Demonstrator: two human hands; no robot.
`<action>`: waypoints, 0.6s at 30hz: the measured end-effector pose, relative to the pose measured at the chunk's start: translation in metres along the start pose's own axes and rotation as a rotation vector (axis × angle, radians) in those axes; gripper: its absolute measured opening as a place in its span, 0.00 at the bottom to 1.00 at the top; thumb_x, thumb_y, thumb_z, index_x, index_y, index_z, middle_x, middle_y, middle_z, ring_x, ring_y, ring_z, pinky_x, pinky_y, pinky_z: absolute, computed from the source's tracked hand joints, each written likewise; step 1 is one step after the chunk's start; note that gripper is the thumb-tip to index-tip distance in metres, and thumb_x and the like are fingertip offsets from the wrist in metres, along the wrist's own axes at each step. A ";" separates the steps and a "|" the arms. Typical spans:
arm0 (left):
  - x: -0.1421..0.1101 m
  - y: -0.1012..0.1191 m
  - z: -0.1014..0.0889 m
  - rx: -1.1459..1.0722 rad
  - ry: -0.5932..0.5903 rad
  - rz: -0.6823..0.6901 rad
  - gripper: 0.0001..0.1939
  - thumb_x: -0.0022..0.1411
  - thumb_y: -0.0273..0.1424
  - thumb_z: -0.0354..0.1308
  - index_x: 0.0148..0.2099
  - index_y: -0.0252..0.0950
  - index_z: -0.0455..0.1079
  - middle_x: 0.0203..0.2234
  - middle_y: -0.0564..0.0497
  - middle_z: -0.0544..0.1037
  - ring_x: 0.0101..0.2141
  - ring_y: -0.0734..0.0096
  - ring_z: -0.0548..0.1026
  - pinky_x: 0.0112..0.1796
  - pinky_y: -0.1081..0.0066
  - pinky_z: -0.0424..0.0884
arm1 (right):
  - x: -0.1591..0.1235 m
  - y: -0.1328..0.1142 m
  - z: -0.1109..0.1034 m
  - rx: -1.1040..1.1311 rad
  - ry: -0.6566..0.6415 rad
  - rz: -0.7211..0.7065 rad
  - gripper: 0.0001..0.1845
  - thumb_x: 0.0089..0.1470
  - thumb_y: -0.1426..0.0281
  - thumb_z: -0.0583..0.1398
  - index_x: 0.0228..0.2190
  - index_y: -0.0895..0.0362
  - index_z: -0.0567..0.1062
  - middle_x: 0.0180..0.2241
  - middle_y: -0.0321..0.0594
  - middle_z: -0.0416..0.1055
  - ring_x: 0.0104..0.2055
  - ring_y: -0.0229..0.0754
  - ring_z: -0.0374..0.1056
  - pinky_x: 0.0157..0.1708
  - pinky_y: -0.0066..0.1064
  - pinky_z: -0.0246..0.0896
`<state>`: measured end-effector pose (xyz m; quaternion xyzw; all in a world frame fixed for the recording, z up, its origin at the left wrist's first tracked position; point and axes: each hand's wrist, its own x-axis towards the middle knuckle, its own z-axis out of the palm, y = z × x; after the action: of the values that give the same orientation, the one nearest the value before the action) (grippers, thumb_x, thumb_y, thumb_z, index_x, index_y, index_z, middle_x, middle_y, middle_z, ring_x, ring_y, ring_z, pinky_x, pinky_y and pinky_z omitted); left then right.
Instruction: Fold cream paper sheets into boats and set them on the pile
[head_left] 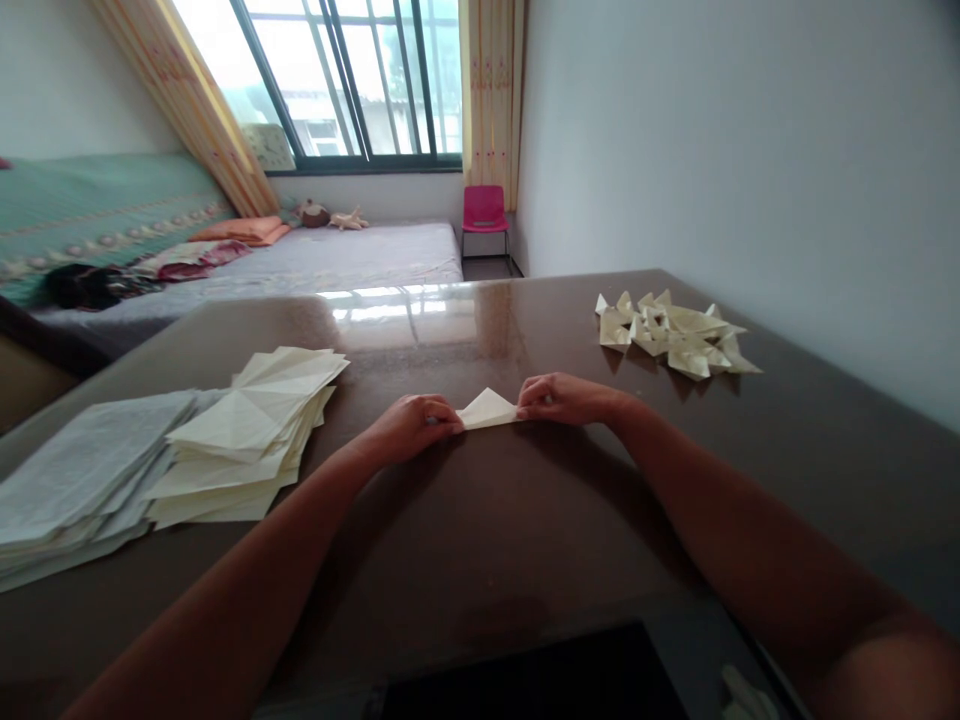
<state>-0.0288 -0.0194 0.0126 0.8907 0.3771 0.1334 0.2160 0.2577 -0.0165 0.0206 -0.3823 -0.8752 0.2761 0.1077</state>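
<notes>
A small cream sheet of paper (487,409), folded into a low triangle with its peak pointing away from me, is held just over the middle of the brown table. My left hand (418,425) pinches its left corner between thumb and fingers. At the opposite corner, my right hand (559,398) grips the paper with its fingers curled in. Parts of both corners are hidden under the fingertips.
Left on the glossy table (480,520) lie a stack of creased cream sheets (255,420) and a pile of greyish paper (90,460). A cluster of folded paper pieces (671,335) sits at the right. Beyond are a bed (390,250) and a pink chair (484,210).
</notes>
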 end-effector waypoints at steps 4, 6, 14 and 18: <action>0.003 -0.001 0.007 0.023 0.060 -0.130 0.17 0.63 0.42 0.48 0.38 0.40 0.75 0.32 0.53 0.78 0.33 0.70 0.74 0.36 0.73 0.66 | 0.003 0.001 0.003 0.036 -0.017 0.122 0.19 0.55 0.58 0.55 0.32 0.61 0.78 0.26 0.36 0.71 0.28 0.35 0.62 0.27 0.24 0.54; 0.006 -0.001 0.011 0.069 0.079 -0.183 0.17 0.63 0.42 0.46 0.38 0.41 0.74 0.31 0.53 0.78 0.32 0.69 0.74 0.35 0.73 0.66 | 0.006 -0.001 0.005 0.003 0.003 0.179 0.18 0.56 0.60 0.54 0.31 0.61 0.77 0.25 0.35 0.71 0.27 0.35 0.62 0.26 0.24 0.52; 0.016 0.001 0.020 0.259 0.150 -0.298 0.15 0.63 0.43 0.46 0.39 0.43 0.71 0.31 0.52 0.78 0.31 0.66 0.74 0.29 0.72 0.62 | 0.011 -0.010 0.012 -0.283 0.033 0.351 0.15 0.55 0.59 0.55 0.31 0.56 0.77 0.31 0.40 0.76 0.29 0.37 0.66 0.26 0.26 0.50; 0.017 0.002 0.022 0.289 0.162 -0.309 0.15 0.64 0.44 0.46 0.39 0.43 0.70 0.31 0.52 0.78 0.33 0.66 0.75 0.30 0.72 0.62 | 0.011 -0.013 0.013 -0.347 0.021 0.385 0.15 0.55 0.58 0.55 0.32 0.54 0.77 0.34 0.41 0.76 0.32 0.40 0.69 0.26 0.27 0.50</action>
<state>-0.0071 -0.0143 -0.0039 0.8305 0.5402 0.1145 0.0732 0.2370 -0.0203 0.0170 -0.5574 -0.8194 0.1334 -0.0048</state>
